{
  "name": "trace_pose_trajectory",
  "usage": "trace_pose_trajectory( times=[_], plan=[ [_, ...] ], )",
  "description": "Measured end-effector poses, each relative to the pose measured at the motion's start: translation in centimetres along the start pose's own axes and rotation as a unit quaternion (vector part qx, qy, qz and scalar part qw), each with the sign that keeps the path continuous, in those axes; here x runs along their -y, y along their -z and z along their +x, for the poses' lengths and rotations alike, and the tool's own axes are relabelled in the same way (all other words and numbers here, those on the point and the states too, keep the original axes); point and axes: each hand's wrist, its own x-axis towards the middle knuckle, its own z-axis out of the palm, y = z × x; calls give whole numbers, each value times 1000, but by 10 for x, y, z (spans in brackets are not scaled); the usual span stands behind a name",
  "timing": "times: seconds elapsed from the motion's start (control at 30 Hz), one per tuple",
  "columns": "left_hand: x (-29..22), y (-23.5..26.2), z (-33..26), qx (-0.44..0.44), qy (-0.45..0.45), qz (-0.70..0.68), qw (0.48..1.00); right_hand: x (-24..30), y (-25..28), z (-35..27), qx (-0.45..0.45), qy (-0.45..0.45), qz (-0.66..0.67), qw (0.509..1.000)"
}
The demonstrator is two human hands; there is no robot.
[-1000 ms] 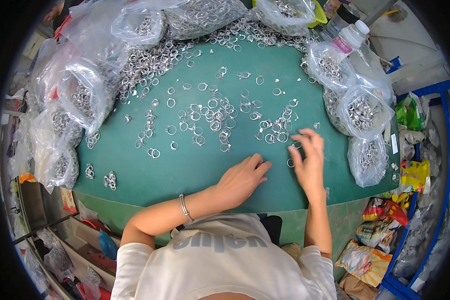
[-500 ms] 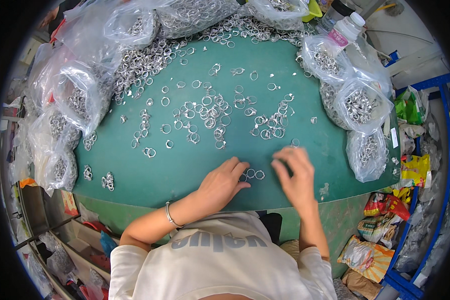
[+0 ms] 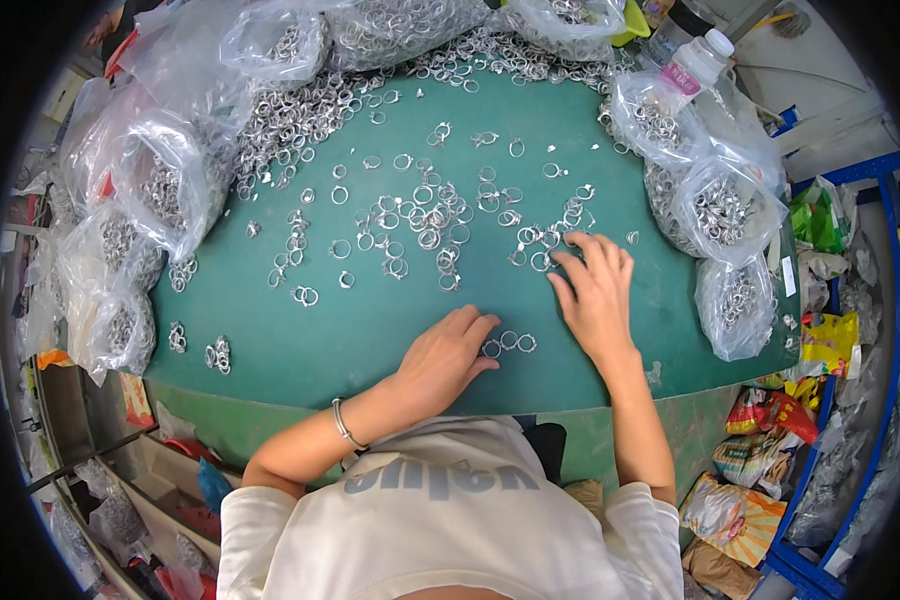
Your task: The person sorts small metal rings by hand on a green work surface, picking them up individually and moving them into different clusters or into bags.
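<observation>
Three rings (image 3: 518, 342) lined up; many loose rings (image 3: 438, 215) remain, eleven o'clock from them. Left hand (image 3: 439, 360), right hand (image 3: 598, 305): each grip spread.

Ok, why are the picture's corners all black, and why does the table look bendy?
In the head view, the fisheye lens likely makes both the black rim and the curve of the green table; also in the head view, plastic bags show shiny glare, while the left hand and right hand look fairly sharp.

head: wide fisheye | from above | facing down | near the tabletop (image 3: 380, 330)
</observation>
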Motion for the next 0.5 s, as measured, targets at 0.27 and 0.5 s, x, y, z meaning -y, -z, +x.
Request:
trace_pose_trajectory(
  times=[0.27,0.5],
  plan=[
    [6,2,-1,2,-5,-9,1000,18,28,-29,36,-37,26,998],
    [1,-1,1,-21,-21,-67,997,40,32,-44,27,-122,292,948]
  ],
)
